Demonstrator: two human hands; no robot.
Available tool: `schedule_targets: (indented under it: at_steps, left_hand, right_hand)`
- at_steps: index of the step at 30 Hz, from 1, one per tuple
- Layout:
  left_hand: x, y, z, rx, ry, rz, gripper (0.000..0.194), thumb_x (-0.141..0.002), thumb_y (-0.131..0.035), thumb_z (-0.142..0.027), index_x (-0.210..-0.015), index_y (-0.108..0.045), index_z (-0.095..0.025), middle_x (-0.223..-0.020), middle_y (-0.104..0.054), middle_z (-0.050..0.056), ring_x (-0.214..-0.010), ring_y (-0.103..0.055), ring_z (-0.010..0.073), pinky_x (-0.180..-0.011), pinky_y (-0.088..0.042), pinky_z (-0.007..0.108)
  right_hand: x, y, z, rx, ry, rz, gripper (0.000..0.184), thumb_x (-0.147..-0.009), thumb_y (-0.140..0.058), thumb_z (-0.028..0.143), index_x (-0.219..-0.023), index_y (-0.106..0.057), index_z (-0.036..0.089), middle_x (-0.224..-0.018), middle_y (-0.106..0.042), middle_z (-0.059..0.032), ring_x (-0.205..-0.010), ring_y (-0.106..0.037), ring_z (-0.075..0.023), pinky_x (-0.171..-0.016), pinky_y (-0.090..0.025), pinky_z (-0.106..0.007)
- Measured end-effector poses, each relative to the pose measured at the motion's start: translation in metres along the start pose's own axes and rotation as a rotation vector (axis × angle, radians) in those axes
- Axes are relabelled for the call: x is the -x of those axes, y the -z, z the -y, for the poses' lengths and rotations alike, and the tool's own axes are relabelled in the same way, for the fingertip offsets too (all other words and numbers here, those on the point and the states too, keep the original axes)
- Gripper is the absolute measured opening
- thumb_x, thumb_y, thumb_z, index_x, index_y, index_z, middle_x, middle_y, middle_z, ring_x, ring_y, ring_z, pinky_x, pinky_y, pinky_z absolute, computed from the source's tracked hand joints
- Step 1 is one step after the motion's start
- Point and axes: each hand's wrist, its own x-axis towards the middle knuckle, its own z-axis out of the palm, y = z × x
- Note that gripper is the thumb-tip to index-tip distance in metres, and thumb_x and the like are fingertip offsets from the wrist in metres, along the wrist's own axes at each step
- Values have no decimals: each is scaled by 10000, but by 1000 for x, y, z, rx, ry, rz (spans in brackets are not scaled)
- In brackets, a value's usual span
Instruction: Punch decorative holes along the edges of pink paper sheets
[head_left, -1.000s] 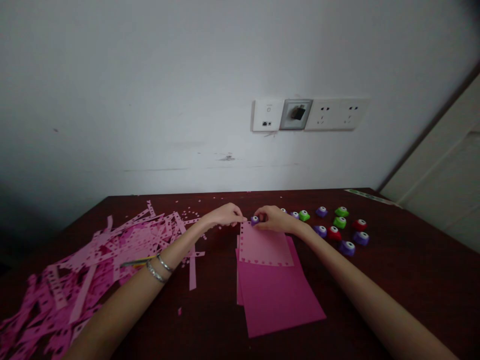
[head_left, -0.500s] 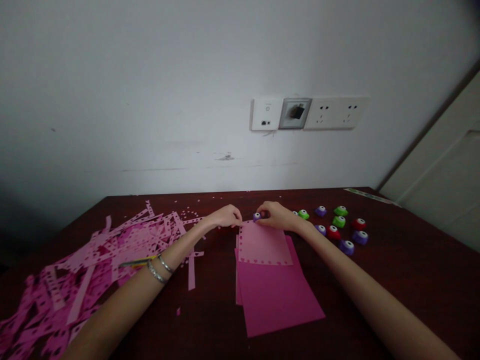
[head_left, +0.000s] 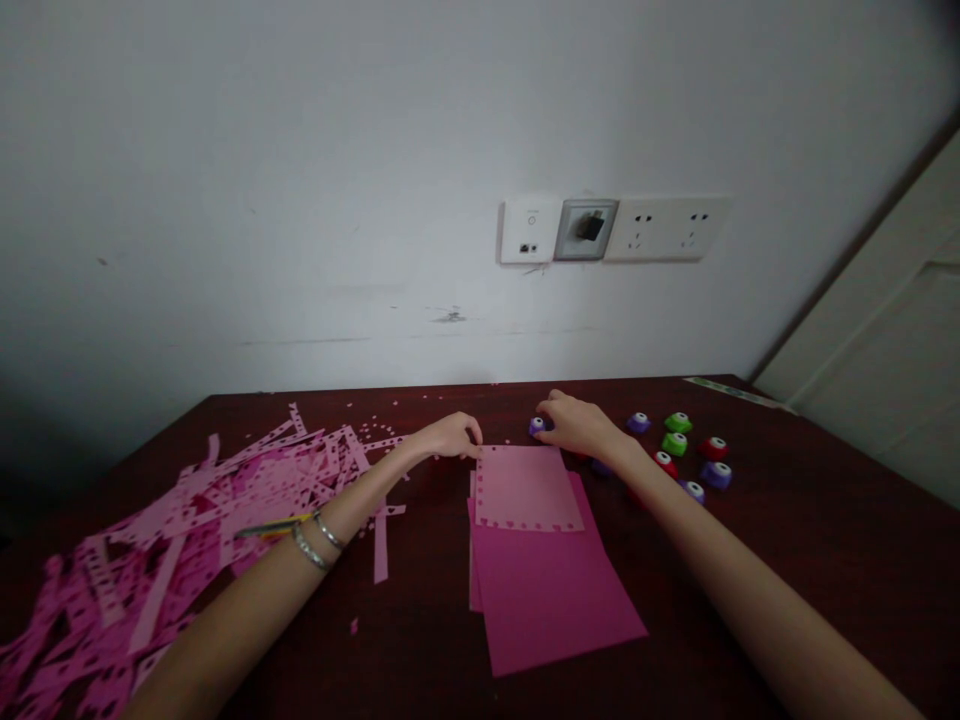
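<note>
My left hand [head_left: 452, 436] is closed at the top left corner of a light pink paper sheet [head_left: 521, 488], pinching it. Small punched holes run along the sheet's left and bottom edges, with a few at the left end of its top edge. Just beyond the top edge, to the right, my right hand [head_left: 579, 424] has its fingers around a small purple craft punch [head_left: 537, 427] with a white top. The punch appears apart from the paper. Under the light sheet lie larger dark pink sheets [head_left: 555, 600].
More craft punches [head_left: 676, 443] in green, red and purple stand at the right, some partly behind my right forearm. A heap of punched pink paper strips [head_left: 202, 530] covers the left side, with a yellow and green tool [head_left: 274, 526] on it. A wall [head_left: 375, 250] with sockets rises behind the table.
My right hand has moved right and slightly away with the purple punch, off the sheet's top edge. The left hand stays at the corner.
</note>
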Motion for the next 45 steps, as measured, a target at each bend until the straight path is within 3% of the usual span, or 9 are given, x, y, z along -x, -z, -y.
schedule_targets:
  at_steps: [4,7,14,22,28,34,39,42,45]
  left_hand:
    - [-1,0,-1,-16,2,13,276,-603,-656,-315,-801,-577,-140,-461,-494,-56,-436,-431,85,-433,-270,206]
    - [0,0,-3,-34,4,16,265,-602,-646,-304,-795,-579,-134,-446,-487,-58,-432,-426,84,-434,-270,206]
    - [2,0,-6,-47,-5,7,233,-605,-628,-286,-774,-574,-136,-447,-485,-57,-426,-418,81,-423,-265,204]
    - [1,1,-4,-79,-21,6,240,-619,-622,-291,-793,-586,-130,-464,-493,-47,-435,-425,81,-431,-275,206]
    - [9,14,-11,-30,-51,-60,243,-704,-541,-348,-780,-602,-126,-514,-519,-16,-469,-450,88,-463,-309,217]
    - [23,28,-22,27,-4,-141,230,-720,-520,-352,-803,-605,-154,-541,-500,-21,-452,-408,75,-448,-278,224]
    - [33,37,-32,93,-31,-201,238,-745,-498,-377,-779,-581,-157,-575,-495,-15,-436,-375,67,-420,-242,222]
    - [38,41,-40,111,-109,-374,280,-786,-450,-406,-771,-565,-151,-613,-509,-2,-474,-399,68,-444,-274,214]
    - [45,38,-47,119,-185,-540,323,-830,-385,-416,-787,-558,-146,-591,-492,-8,-476,-380,69,-463,-287,211]
  right_hand:
    - [1,9,8,-63,39,-74,222,-766,-537,289,-941,-629,188,-990,-589,-81,-833,-580,-206,-632,-399,-261]
    - [0,9,18,-196,171,-59,167,-742,-545,198,-880,-638,188,-903,-620,-55,-807,-576,-177,-661,-401,-248]
    - [-5,-14,29,-329,360,37,380,-673,-549,102,-1047,-608,121,-992,-611,-114,-870,-566,-190,-758,-419,-265]
    - [-5,-16,30,-269,299,89,414,-654,-567,110,-1066,-599,83,-978,-619,-150,-874,-569,-222,-753,-420,-290]
    - [-3,-15,32,-276,272,83,457,-657,-579,122,-1112,-576,79,-1024,-591,-159,-892,-559,-221,-755,-412,-281]
    - [-3,-7,30,-272,252,45,197,-684,-519,104,-789,-677,157,-813,-631,-82,-723,-559,-166,-620,-380,-240]
    - [5,24,17,-491,250,15,144,-717,-524,158,-707,-667,157,-676,-635,-33,-614,-539,-127,-567,-372,-228]
    - [16,40,9,-744,164,-41,182,-747,-539,271,-758,-658,135,-667,-629,-32,-581,-520,-116,-513,-368,-217]
    - [29,40,3,-975,47,-121,267,-721,-575,380,-772,-641,127,-677,-621,-33,-561,-506,-107,-462,-347,-202]
